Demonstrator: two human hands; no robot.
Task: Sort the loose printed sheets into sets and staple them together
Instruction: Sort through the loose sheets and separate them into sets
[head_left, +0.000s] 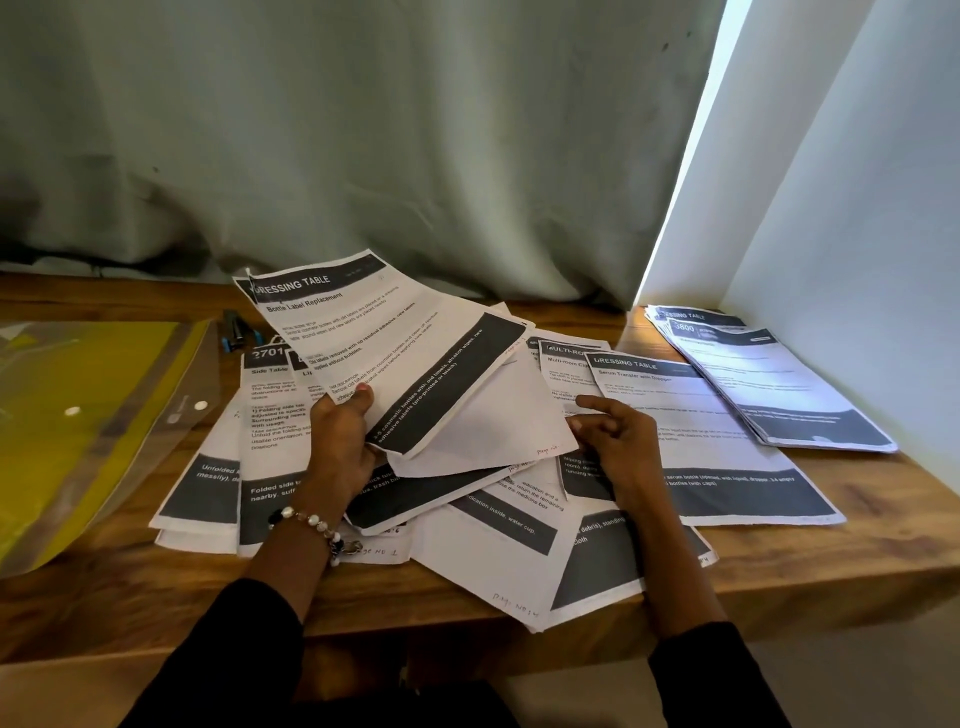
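The long wooden table with a warm brown grain (831, 525) carries the work, backed at twelve o'clock by a hanging grey-green cloth curtain (363, 130). At nine o'clock lies a clear plastic snap-button folder with yellow contents (88, 415), set well apart from the papers, presumably as storage. The spread of loose white printed sheets with dark grey header and footer bands (498, 540) fans across the centre, overlapping at several angles, corners askew, some marked with handwritten page numbers; sorting appears well short of complete. At two o'clock a squared stack of like sheets (769, 384) sits against the white wall, judged to be a set already gathered. The left hand (340, 441), wearing a beaded bracelet (311, 522), holds a small raised bundle of sheets headed "DRESSING TABLE" (374, 343), thumb pressed on the top face and fingers curled beneath, tilting it for reading. The right hand (618, 441) hovers at the bundle's lower corner, fingers loosely curled with the forefinger extended; whether it pinches a sheet cannot be told. At eleven o'clock a small dark stapler with a blue part (236, 330) rests unused.
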